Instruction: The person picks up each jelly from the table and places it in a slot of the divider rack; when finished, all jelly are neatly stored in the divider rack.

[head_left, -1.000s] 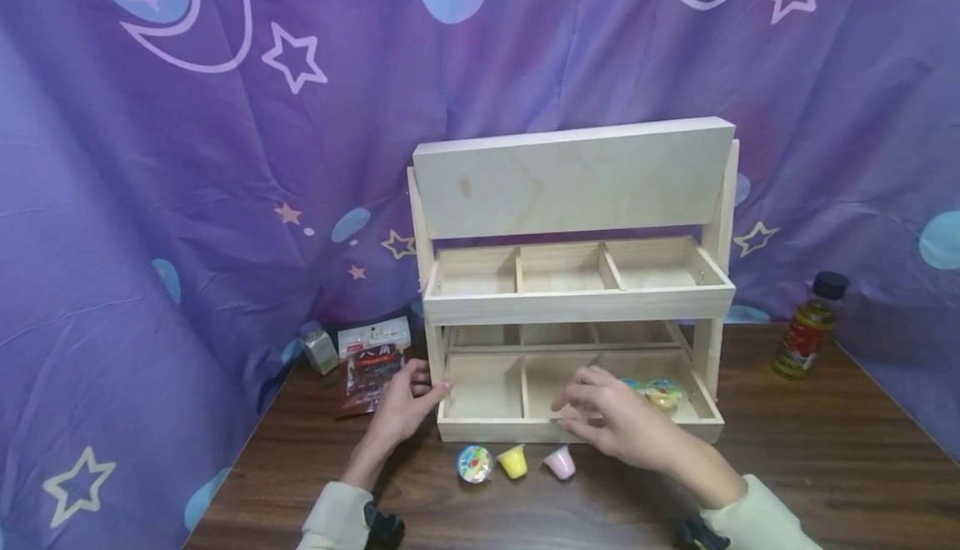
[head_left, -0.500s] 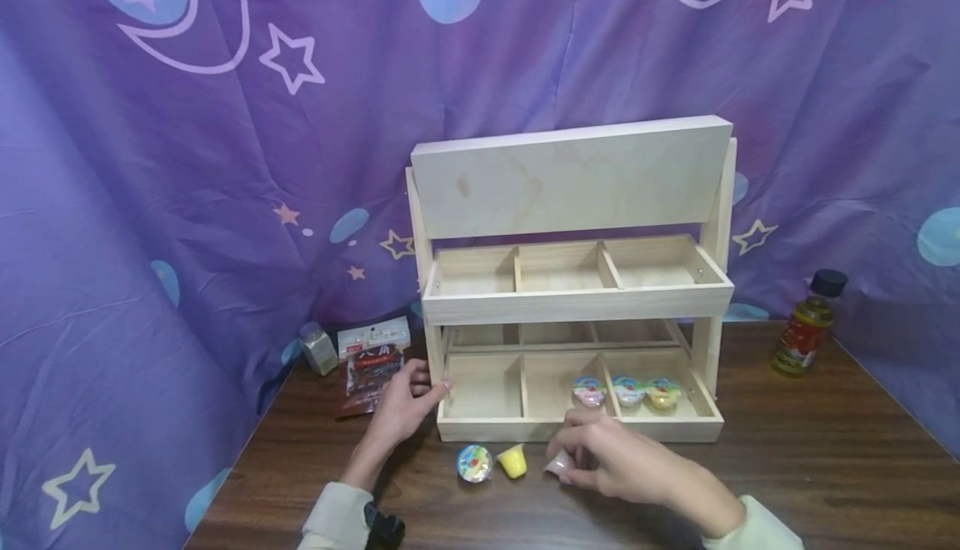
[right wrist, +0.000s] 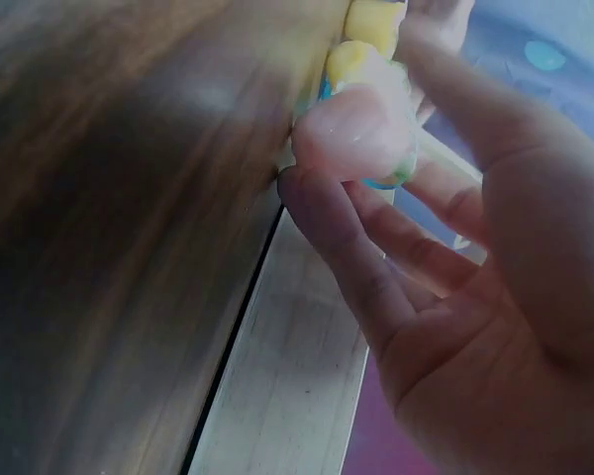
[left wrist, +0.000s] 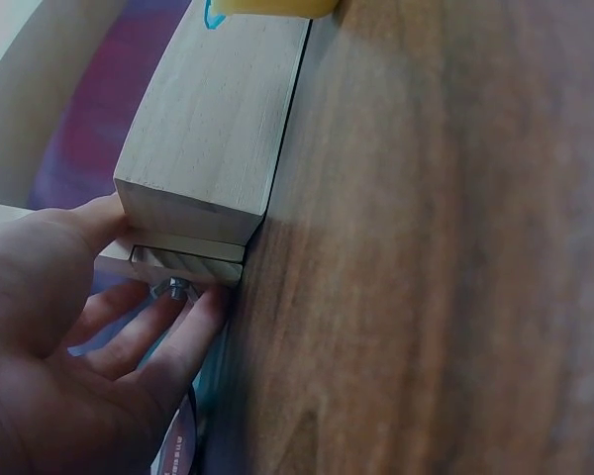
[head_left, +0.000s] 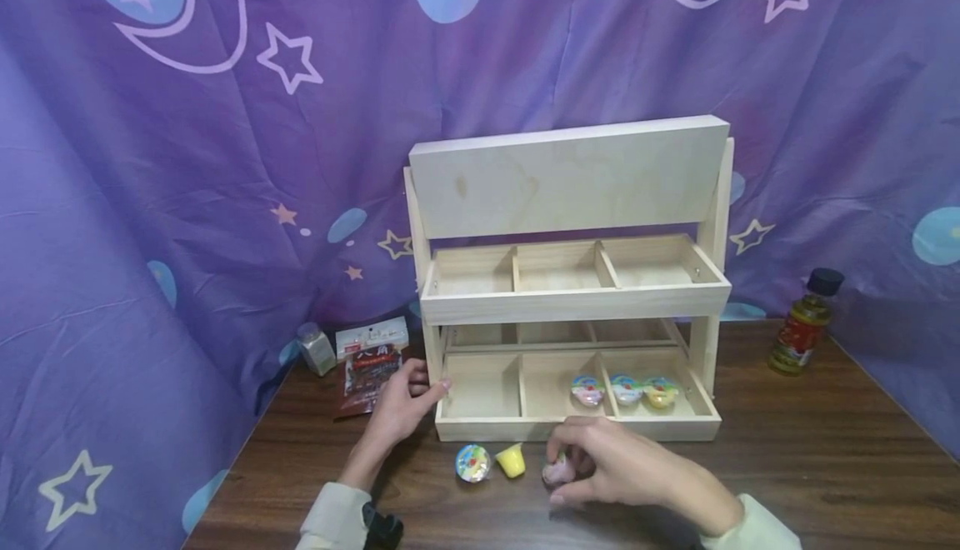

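Note:
My left hand (head_left: 405, 404) grips the left side of the wooden rack (head_left: 577, 432), thumb at the front and fingers around the side post; the left wrist view shows a screw there. In front of the lower tier, my right hand (head_left: 618, 462) has its curled fingers around a pink jelly cup (right wrist: 351, 134), low over the table. A yellow jelly cup (head_left: 512, 461) lies on its side to the left, beside another jelly cup (head_left: 472, 463) with its printed lid up. One jelly cup (head_left: 587, 392) sits in the lower middle compartment; two more (head_left: 626, 389) are in the lower right one.
A red-brown spice packet (head_left: 370, 371) and a small clear jar (head_left: 317, 348) stand left of the rack. At the right back is an oil bottle (head_left: 806, 322) with a black cap. A purple curtain (head_left: 187, 200) hangs behind the wooden table (head_left: 825, 467).
My right hand has come down from the lower middle compartment, exposing the jelly cup there, and closed around the pink cup on the table, which has turned. My left hand stays put.

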